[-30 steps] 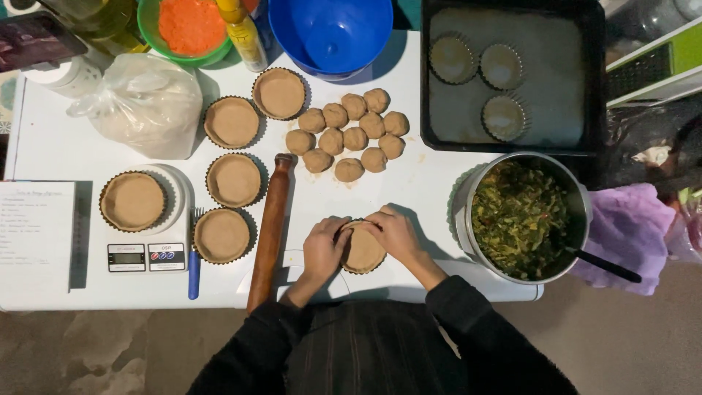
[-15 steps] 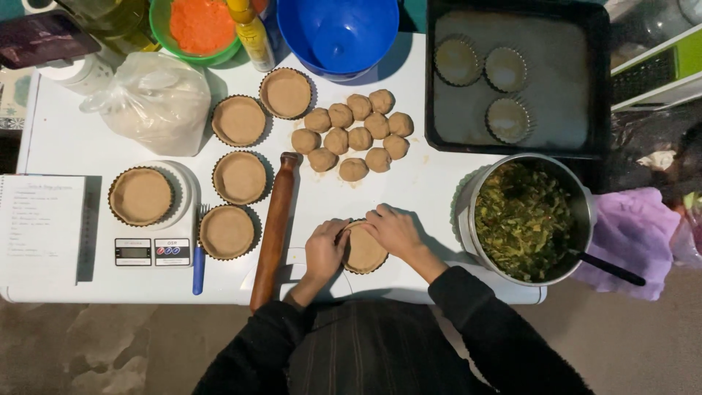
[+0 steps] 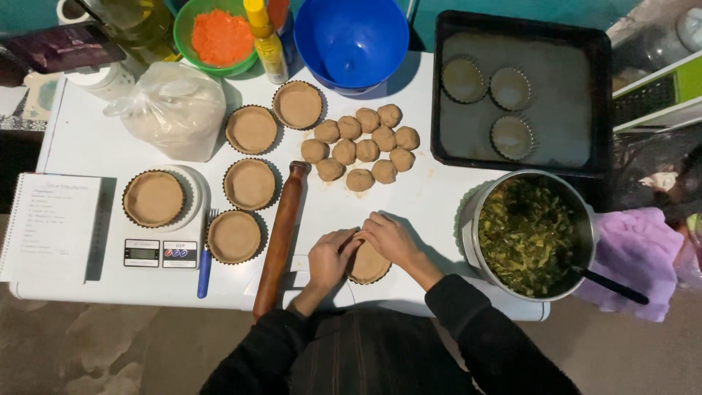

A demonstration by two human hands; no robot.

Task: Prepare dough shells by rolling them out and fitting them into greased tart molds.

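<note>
Tan dough balls (image 3: 362, 147); blue bowl (image 3: 351, 38); green bowl (image 3: 214, 33) (orange shreds inside); black tray (image 3: 599, 110); white table (image 3: 431, 201); brown rolling pin (image 3: 280, 234); lilac cloth (image 3: 635, 252); dark-green filling in steel pot (image 3: 528, 234).

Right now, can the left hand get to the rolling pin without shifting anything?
Probably yes. The left hand sits on the tart shell, and the rolling pin lies just beside it with only bare table between.

Hands barely shifted: left hand (image 3: 329, 257) and right hand (image 3: 391, 238) same grip on tart tin (image 3: 368, 263); view drifted slightly.
</note>
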